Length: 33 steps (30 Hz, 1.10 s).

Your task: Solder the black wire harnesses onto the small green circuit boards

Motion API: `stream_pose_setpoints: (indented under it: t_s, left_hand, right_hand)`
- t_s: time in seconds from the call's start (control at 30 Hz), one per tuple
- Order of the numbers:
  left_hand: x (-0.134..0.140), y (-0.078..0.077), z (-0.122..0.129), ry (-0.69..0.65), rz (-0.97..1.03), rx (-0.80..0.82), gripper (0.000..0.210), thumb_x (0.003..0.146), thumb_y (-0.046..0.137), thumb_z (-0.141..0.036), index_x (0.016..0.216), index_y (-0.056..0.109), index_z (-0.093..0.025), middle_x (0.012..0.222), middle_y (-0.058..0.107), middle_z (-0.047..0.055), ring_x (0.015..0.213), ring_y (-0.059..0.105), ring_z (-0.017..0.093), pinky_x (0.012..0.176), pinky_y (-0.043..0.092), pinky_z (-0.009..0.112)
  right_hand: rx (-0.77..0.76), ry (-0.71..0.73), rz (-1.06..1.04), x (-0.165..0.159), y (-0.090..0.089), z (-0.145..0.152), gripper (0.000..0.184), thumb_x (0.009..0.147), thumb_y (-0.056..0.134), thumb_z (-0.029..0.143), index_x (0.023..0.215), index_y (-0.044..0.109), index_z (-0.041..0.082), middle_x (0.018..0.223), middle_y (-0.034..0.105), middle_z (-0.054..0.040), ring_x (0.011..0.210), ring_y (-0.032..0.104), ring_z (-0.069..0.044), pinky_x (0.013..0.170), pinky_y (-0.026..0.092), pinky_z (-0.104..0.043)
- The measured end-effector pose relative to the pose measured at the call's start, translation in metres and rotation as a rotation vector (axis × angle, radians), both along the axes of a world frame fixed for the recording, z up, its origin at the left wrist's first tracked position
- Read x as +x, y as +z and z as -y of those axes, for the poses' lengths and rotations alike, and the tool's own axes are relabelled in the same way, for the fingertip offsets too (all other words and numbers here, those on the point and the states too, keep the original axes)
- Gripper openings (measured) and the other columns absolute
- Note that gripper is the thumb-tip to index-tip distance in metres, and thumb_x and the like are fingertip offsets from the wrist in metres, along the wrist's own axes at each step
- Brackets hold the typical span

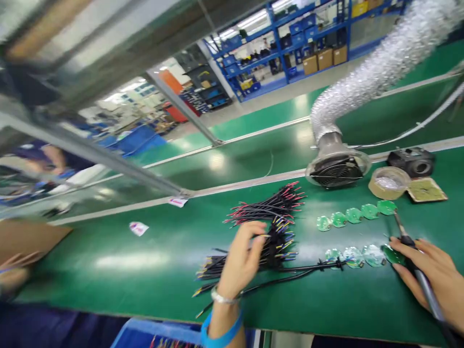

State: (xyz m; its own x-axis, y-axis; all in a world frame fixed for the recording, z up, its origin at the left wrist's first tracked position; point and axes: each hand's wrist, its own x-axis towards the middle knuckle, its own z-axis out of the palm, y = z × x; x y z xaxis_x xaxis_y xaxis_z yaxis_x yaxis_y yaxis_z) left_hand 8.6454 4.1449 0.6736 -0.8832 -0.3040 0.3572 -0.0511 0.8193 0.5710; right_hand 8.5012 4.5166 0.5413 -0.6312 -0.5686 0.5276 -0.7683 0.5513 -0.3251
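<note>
My left hand (244, 256), with a bangle and a blue wristband, is over a pile of black cables (277, 244) with blue and yellow wire ends. Its thumb and index finger curl toward each other at a small pale tip I cannot make out. My right hand (431, 275) grips a soldering iron (413, 256), tip pointing up toward the end of the back row of green circuit boards (353, 215). Its fingers are beside a green board (393, 254) ending the front row. A black cable (304, 268) reaches the front boards (353, 256).
A fume fan (337, 170) on a silver duct (366, 72) stands behind the boards. Nearby are a tape roll (388, 182), a sponge tray (427, 190) and red-ended cables (268, 205). A co-worker's hand (16, 270) is at far left; a blue bin (155, 333) sits below the edge.
</note>
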Motion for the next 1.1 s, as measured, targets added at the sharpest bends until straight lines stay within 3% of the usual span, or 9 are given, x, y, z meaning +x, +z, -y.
stream_pose_setpoints:
  t_s: [0.07,0.13,0.2,0.27,0.4,0.5,0.73,0.97,1.1]
  left_hand:
    - [0.002,0.024,-0.011,0.154,-0.222,0.03,0.011,0.09,0.044,-0.021,0.097,0.052,-0.021,0.098,0.055,0.004,0.078,0.058,0.015,0.071,0.049,0.031]
    - [-0.006,0.045,-0.036,0.184,-0.384,-0.084,0.017,0.086,0.052,-0.023,0.102,0.054,-0.023,0.098,0.055,0.004,0.084,0.056,0.017,0.074,0.047,0.032]
    - [-0.025,0.052,-0.074,-0.118,-0.197,-0.143,0.02,0.082,0.057,-0.022,0.102,0.059,-0.025,0.095,0.058,0.004,0.09,0.055,0.02,0.077,0.047,0.032]
    - [-0.049,0.038,-0.113,-0.484,0.141,0.04,0.017,0.081,0.059,-0.019,0.097,0.062,-0.024,0.093,0.059,0.004,0.082,0.056,0.017,0.068,0.048,0.026]
    - [-0.081,-0.014,-0.159,-0.561,0.312,0.385,0.01,0.082,0.06,-0.024,0.09,0.062,-0.018,0.086,0.056,0.004,0.073,0.054,0.014,0.062,0.044,0.025]
    - [-0.085,-0.032,-0.163,-0.484,0.376,0.46,0.01,0.076,0.064,-0.021,0.084,0.06,-0.017,0.083,0.052,0.002,0.07,0.05,0.012,0.06,0.041,0.024]
    - [-0.09,-0.029,-0.16,-0.439,0.671,1.018,0.028,0.076,0.059,-0.042,0.073,0.053,-0.015,0.057,0.046,-0.004,0.041,0.038,0.005,0.037,0.031,0.017]
    - [-0.09,-0.028,-0.164,-0.365,0.704,1.032,0.028,0.073,0.065,-0.039,0.071,0.051,-0.014,0.055,0.046,-0.006,0.039,0.037,0.003,0.035,0.031,0.013]
    - [-0.09,-0.029,-0.161,-0.388,0.81,1.274,0.037,0.064,0.074,-0.043,0.074,0.054,-0.013,0.059,0.053,-0.002,0.044,0.049,0.006,0.036,0.037,0.014]
  right_hand:
    - [0.046,0.019,-0.004,0.004,0.014,0.005,0.037,0.086,0.054,0.032,0.122,0.054,0.023,0.113,0.064,-0.0055,0.106,0.055,-0.027,0.097,0.04,-0.046]
    - [0.017,0.016,0.027,0.009,0.029,0.009,0.039,0.085,0.055,0.027,0.124,0.052,0.024,0.116,0.062,-0.0056,0.11,0.054,-0.026,0.099,0.04,-0.046]
    - [-0.085,-0.024,0.09,0.017,0.042,0.016,0.039,0.084,0.058,0.026,0.123,0.051,0.025,0.117,0.062,-0.0058,0.108,0.056,-0.025,0.097,0.043,-0.044]
    - [-0.235,-0.072,0.218,0.027,0.053,0.024,0.041,0.083,0.06,0.025,0.123,0.05,0.024,0.11,0.065,-0.0063,0.1,0.061,-0.021,0.09,0.049,-0.037]
    - [-0.509,-0.03,0.525,0.039,0.063,0.044,0.038,0.085,0.057,0.022,0.121,0.045,0.022,0.092,0.066,-0.004,0.079,0.065,-0.014,0.072,0.056,-0.025]
    - [-0.607,-0.026,0.589,0.038,0.062,0.051,0.033,0.085,0.056,0.02,0.116,0.046,0.024,0.085,0.064,-0.0011,0.071,0.063,-0.011,0.067,0.056,-0.022]
    - [-0.716,-0.003,0.664,0.036,0.061,0.051,0.034,0.084,0.056,0.018,0.116,0.044,0.023,0.083,0.062,-0.0016,0.072,0.063,-0.012,0.066,0.055,-0.022]
    - [-0.742,0.029,0.72,0.038,0.066,0.051,0.033,0.084,0.054,0.015,0.115,0.044,0.022,0.085,0.062,-0.0028,0.074,0.063,-0.012,0.067,0.056,-0.022]
    - [-0.795,0.065,0.766,0.038,0.071,0.052,0.03,0.085,0.054,0.017,0.113,0.043,0.023,0.081,0.061,-0.001,0.069,0.063,-0.01,0.064,0.055,-0.022]
